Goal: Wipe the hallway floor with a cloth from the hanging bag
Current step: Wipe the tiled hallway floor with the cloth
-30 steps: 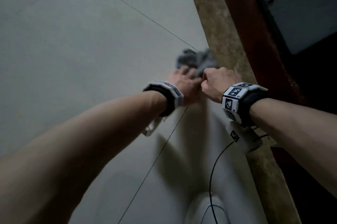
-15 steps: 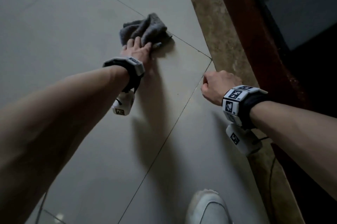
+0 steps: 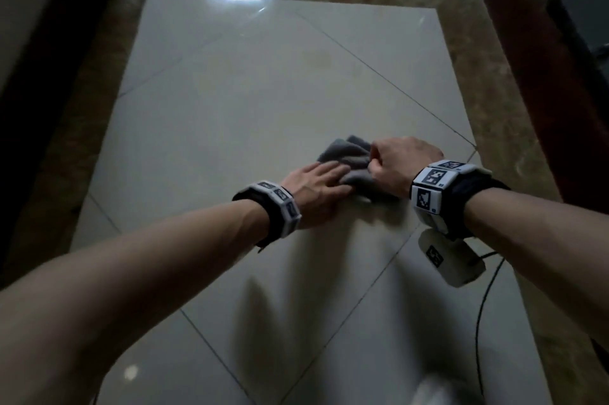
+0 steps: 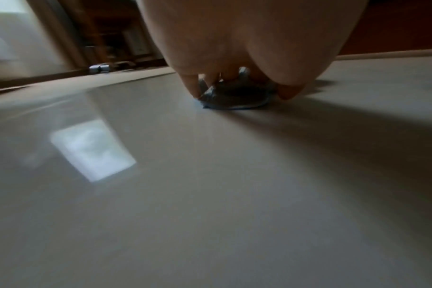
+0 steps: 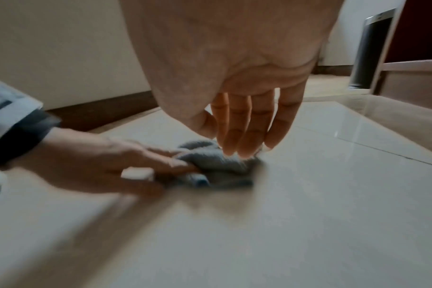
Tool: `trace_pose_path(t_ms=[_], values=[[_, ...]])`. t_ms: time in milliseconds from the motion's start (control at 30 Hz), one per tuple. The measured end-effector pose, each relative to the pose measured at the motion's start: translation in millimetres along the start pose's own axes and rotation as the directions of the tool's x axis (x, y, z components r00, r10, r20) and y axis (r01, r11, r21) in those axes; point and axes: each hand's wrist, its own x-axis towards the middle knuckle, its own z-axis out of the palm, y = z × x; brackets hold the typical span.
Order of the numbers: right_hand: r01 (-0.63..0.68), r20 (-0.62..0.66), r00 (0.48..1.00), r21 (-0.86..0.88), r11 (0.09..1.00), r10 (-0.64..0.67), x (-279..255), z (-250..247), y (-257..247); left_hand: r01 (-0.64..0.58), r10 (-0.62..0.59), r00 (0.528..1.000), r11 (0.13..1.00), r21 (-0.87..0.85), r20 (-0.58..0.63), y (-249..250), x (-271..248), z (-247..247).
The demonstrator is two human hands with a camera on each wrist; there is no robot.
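A crumpled grey cloth (image 3: 349,157) lies on the pale tiled hallway floor (image 3: 263,91). My left hand (image 3: 316,183) rests flat on the cloth's near left side, its fingers stretched over the fabric and pressing it down. In the left wrist view the cloth (image 4: 234,97) bunches under my fingertips. My right hand (image 3: 402,164) hovers over the cloth's right side. The right wrist view shows that hand's fingers (image 5: 242,126) hanging down, with the tips touching the top of the cloth (image 5: 222,163) beside my left hand (image 5: 111,161).
A brown marbled border (image 3: 478,74) frames the pale tiles. A dark wooden door frame (image 3: 543,91) runs along the right and dark skirting (image 3: 49,74) along the left. A black cable (image 3: 484,305) trails under my right wrist. A blurred white shoe (image 3: 431,391) shows at the bottom edge.
My left hand has slid the cloth back from the far left towards the right hand. The right hand now touches the cloth. The head view has turned to look down the hallway.
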Motion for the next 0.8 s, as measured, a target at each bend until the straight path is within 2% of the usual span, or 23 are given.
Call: trace_pose_path(t_ms=[67,133,200,233,367,500,600,700,800], values=[[0.052,0.002,0.999,-0.005,0.999,-0.052,-1.6,-1.1,-21.0,0.254,-0.254,0.967,0.967,0.001,0.020,-45.7,-32.4,-11.6],[0.102,0.010,0.995,-0.026,0.994,-0.101,-3.1,-0.6,-41.1,0.458,-0.455,0.885,0.889,-0.007,0.097,-82.8,-68.2,-22.5],[0.159,0.025,0.987,-0.046,0.986,-0.158,-4.0,0.9,-61.0,0.573,-0.563,0.811,0.819,-0.024,0.161,-102.0,-96.0,-34.8],[0.191,0.031,0.981,-0.056,0.980,-0.189,-4.1,0.8,-72.5,0.601,-0.585,0.790,0.799,-0.037,0.184,-103.9,-105.4,-41.2],[0.275,0.073,0.960,-0.080,0.958,-0.270,-4.6,1.1,-115.7,0.627,-0.598,0.767,0.776,-0.072,0.231,-82.5,-119.2,-43.2],[0.352,0.101,0.934,-0.087,0.932,-0.344,0.0,-5.7,-153.2,0.603,-0.600,0.792,0.798,0.009,0.111,-69.5,-132.6,-38.4],[0.409,0.094,0.912,-0.127,0.904,-0.399,13.4,-18.8,-164.0,0.571,-0.574,0.818,0.818,0.070,0.036,-70.7,-139.9,-39.4],[0.450,0.102,0.892,-0.140,0.882,-0.440,34.6,-27.8,-165.1,0.569,-0.568,0.822,0.819,0.080,-0.032,-73.7,-138.9,-38.3],[0.470,0.149,0.881,-0.158,0.868,-0.450,53.7,-33.9,-160.3,0.563,-0.565,0.825,0.824,0.066,0.000,-78.8,-131.5,-40.3]])
